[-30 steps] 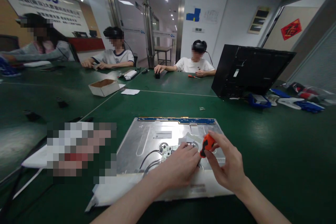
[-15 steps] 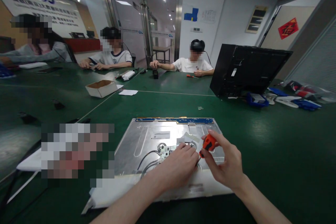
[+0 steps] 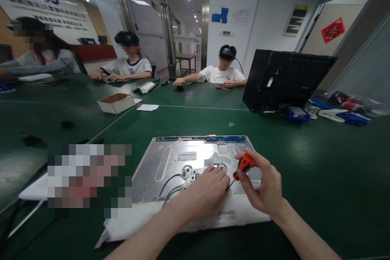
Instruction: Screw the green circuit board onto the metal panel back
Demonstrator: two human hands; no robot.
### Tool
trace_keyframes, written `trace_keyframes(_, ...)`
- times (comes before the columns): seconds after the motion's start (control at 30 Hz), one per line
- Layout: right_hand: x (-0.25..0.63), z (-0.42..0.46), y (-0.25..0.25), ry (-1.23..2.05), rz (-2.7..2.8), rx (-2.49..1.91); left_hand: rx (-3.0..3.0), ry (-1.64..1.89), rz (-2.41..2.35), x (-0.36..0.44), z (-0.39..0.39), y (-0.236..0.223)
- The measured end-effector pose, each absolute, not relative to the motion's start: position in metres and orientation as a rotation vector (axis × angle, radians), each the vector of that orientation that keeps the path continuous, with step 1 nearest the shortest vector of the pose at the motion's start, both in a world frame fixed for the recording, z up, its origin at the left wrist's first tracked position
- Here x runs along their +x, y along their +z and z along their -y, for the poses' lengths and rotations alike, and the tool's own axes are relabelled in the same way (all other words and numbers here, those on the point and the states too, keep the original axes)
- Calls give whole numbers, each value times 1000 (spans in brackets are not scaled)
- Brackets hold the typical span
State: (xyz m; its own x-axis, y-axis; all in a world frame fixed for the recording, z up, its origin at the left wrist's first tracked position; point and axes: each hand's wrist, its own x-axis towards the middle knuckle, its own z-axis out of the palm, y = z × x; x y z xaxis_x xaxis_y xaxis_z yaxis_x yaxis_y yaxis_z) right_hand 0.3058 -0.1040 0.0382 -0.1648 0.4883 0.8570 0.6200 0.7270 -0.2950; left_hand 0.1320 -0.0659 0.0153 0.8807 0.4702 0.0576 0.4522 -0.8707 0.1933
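In front of me lies a flat metal display panel (image 3: pixel 170 156), with a blue circuit strip (image 3: pixel 201 139) along its far edge. My right hand (image 3: pixel 265 178) pinches the orange-and-black handle of a screwdriver (image 3: pixel 244 163) between thumb and fingers. Its shaft slants down to the left, and the tip is hidden behind my left hand (image 3: pixel 210 191). That hand rests over a small white circuit board (image 3: pixel 191 175) with its fingers curled down; whatever they grip is out of sight. Dark cables (image 3: pixel 170 180) run from the board across the panel.
A black monitor (image 3: pixel 286 81) stands at the far right, beside blue-and-white items (image 3: pixel 335 115). An open white box (image 3: pixel 115 103) sits left of centre. Several people sit across the green table (image 3: pixel 319 170). A small clear packet (image 3: pixel 232 124) lies beyond the panel.
My right hand has tilted the screwdriver handle slightly to the right, so more of its shaft shows. My left hand stays in place. A person across the table has lowered a hand onto a black object.
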Motion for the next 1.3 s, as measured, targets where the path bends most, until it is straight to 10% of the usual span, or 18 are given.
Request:
trace_keyframes(1.0, 320, 100, 28, -160, 1741, -934, 2826, 284, -700, 124, 67, 43)
trace_keyframes(1.3, 327, 87, 45, -26, 1722, -1406, 2570, 686, -1383, 21, 83, 56)
